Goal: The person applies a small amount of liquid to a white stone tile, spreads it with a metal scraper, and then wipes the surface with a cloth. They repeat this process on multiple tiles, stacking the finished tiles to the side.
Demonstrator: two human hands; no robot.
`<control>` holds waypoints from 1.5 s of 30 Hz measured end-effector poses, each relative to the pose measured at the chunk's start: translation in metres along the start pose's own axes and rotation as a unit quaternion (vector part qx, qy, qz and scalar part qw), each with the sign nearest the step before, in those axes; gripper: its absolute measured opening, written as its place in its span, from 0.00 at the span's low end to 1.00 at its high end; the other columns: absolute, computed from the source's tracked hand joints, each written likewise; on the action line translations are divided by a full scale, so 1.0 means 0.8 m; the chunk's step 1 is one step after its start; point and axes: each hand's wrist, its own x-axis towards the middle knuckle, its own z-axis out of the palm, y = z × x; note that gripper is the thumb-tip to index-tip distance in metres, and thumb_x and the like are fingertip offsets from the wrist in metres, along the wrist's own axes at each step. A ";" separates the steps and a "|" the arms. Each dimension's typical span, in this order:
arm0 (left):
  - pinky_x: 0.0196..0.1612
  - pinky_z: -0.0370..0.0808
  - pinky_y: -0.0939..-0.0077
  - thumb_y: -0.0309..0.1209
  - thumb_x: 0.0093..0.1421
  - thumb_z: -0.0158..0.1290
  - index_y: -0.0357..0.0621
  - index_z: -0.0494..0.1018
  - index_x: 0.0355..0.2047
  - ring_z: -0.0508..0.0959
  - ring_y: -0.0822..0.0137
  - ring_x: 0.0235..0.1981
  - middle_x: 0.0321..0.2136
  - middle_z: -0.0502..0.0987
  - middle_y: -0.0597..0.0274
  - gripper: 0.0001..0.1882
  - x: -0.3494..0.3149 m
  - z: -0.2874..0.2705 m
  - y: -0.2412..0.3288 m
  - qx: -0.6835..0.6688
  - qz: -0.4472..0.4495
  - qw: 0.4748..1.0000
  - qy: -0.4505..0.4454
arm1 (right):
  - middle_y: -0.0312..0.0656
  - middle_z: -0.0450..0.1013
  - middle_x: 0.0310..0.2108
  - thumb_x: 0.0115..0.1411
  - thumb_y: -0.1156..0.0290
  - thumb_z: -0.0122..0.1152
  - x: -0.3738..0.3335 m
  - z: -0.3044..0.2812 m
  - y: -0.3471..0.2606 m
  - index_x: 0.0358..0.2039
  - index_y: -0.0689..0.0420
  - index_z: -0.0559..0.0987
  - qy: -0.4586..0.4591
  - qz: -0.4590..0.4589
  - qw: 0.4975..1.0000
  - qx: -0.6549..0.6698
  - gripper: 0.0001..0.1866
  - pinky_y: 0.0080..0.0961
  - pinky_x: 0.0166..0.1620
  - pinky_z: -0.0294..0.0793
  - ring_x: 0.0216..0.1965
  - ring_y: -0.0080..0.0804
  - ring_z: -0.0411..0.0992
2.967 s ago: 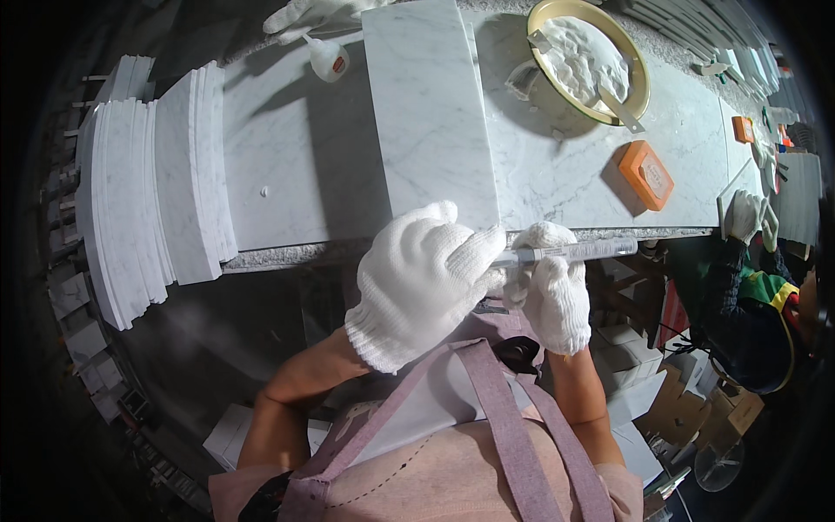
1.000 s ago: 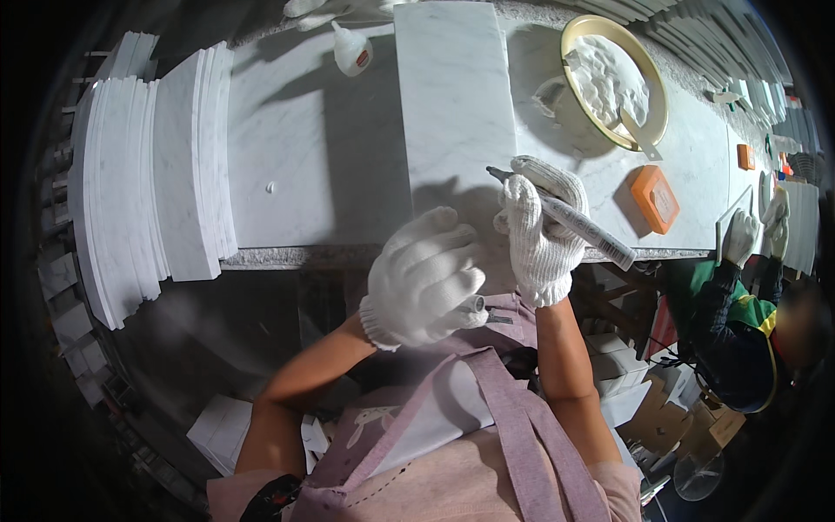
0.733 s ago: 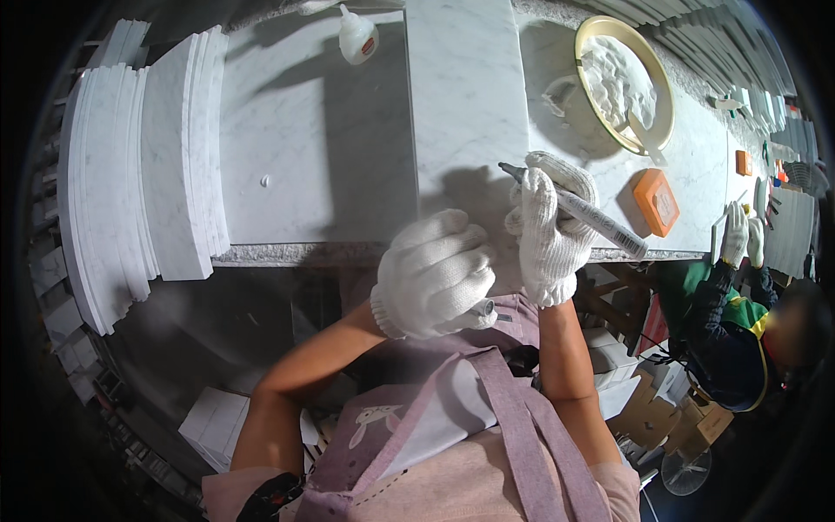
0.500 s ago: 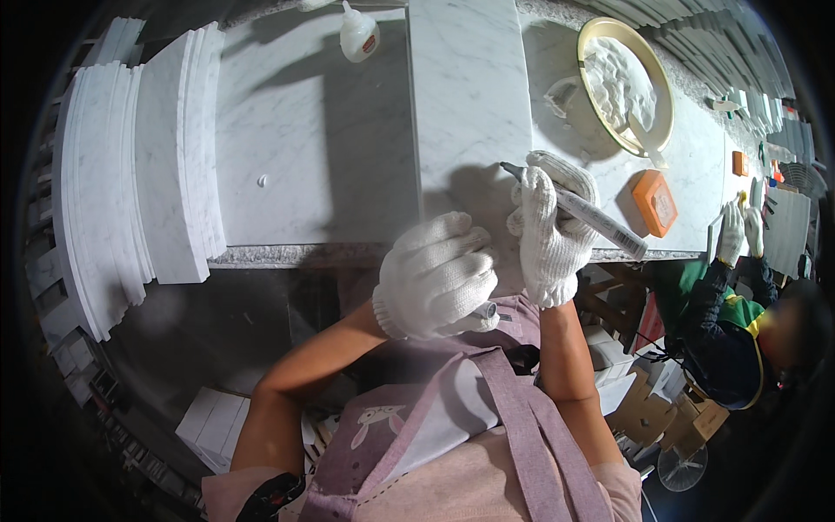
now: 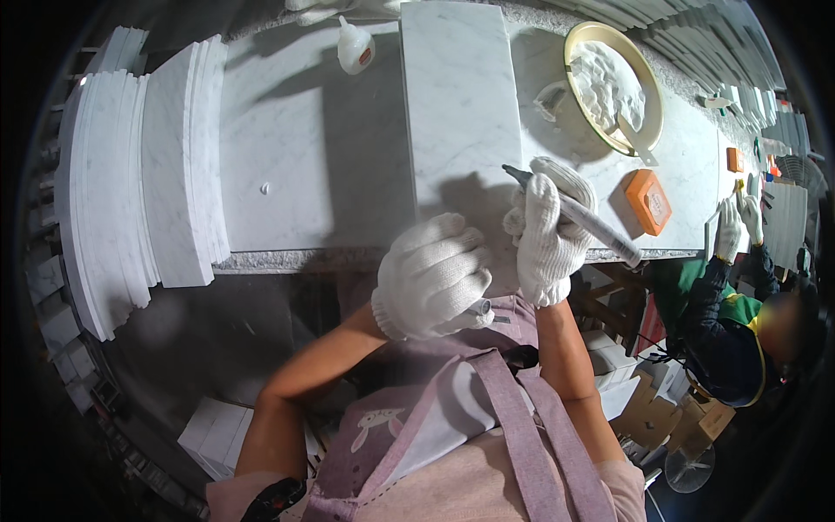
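Both of my hands wear white knit gloves. My right hand (image 5: 550, 239) is closed around a grey marker pen (image 5: 602, 230), whose dark uncapped tip points up and left over a marble slab. My left hand (image 5: 435, 277) is curled beside it, back upward, with a small grey cap (image 5: 481, 306) poking out between thumb and fingers. Under the right hand's fingers lies the near part of the long white marble slab (image 5: 459, 87), which rests on a wider marble surface (image 5: 287, 148). The hands are apart.
A yellow-rimmed bowl (image 5: 658, 96) holds white paste and a scraper. Near it sits an orange block (image 5: 648, 202). A squeeze bottle (image 5: 355, 48) stands far off. Marble strips (image 5: 100, 191) are stacked left, more at the far right. Another person's gloved hands (image 5: 731, 230) work at right.
The whole view has shifted slightly, and more of the white gloves shows at the top edge. My hands keep nearly the same pose, the marker and cap still held.
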 end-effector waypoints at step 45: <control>0.65 0.73 0.49 0.51 0.67 0.56 0.49 0.81 0.51 0.76 0.51 0.61 0.54 0.78 0.60 0.22 0.018 0.003 0.024 0.073 -0.072 0.995 -0.018 | 0.38 0.81 0.33 0.70 0.65 0.67 0.011 -0.013 0.016 0.51 0.61 0.80 -0.051 -0.089 0.987 -0.121 0.15 0.15 0.30 0.79 0.28 0.17 0.77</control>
